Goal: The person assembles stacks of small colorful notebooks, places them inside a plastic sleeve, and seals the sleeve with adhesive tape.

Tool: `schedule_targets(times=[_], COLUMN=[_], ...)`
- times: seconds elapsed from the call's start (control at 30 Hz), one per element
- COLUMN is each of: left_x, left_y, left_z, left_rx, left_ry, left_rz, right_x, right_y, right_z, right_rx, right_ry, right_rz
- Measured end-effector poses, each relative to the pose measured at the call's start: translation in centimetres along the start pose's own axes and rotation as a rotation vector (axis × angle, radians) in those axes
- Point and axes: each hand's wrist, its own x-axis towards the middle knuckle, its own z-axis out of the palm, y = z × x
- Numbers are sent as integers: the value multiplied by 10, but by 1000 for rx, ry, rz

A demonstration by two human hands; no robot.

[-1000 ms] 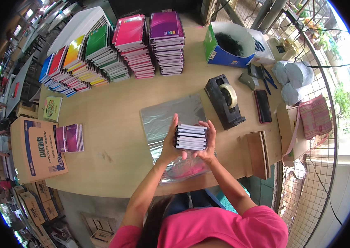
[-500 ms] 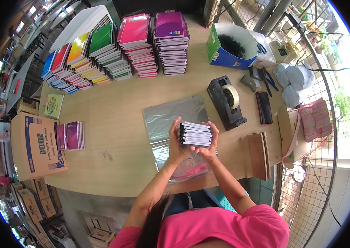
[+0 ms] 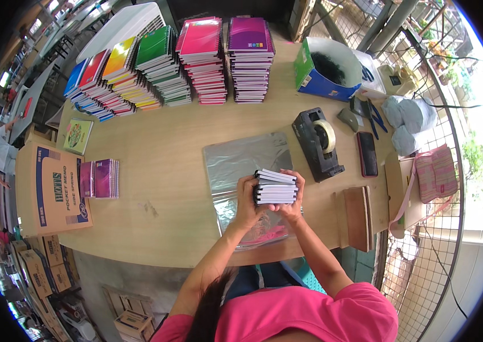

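A small stack of spiral notebooks is gripped between my two hands, its white page edges facing up. My left hand wraps its left side, and my right hand closes round its right side. The fingertips of both hands meet near the lower edge of the stack. At the top of the stack, the uppermost notebooks fan slightly apart at an angle. Beneath the hands lies a sheaf of clear plastic bags, shiny and partly covered by my hands.
Stacks of coloured notebooks line the far edge. A tape dispenser, phone, pliers and blue-green box stand to the right. Purple notebooks and a carton are at the left. A brown wooden block sits near right.
The notebooks between my hands have shifted: the upper ones now tilt apart from the rest, and my fingers press closer round the stack. The whole view has moved slightly.
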Motion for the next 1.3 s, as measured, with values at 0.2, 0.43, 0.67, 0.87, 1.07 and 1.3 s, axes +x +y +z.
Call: schedule_targets(times=[0.2, 0.43, 0.67, 0.87, 1.07, 1.3], left_x=[17, 14, 5, 9, 34, 20], left_y=[-6, -16, 7, -12, -20, -28], left_z=[17, 4, 6, 13, -1, 7], left_rx=[-402, -22, -324, -241, -242, -454], left_ry=[62, 256, 182, 294, 53, 48], left_rz=[22, 11, -253, -1, 21, -130], right_x=[4, 18, 14, 8, 20, 7], right_y=[1, -8, 4, 8, -3, 19], right_z=[1, 7, 6, 4, 16, 12], right_rx=[23, -39, 40, -38, -12, -196], right_ry=[-59, -91, -74, -78, -105, -54], right_rz=[-23, 32, 8, -3, -26, -88])
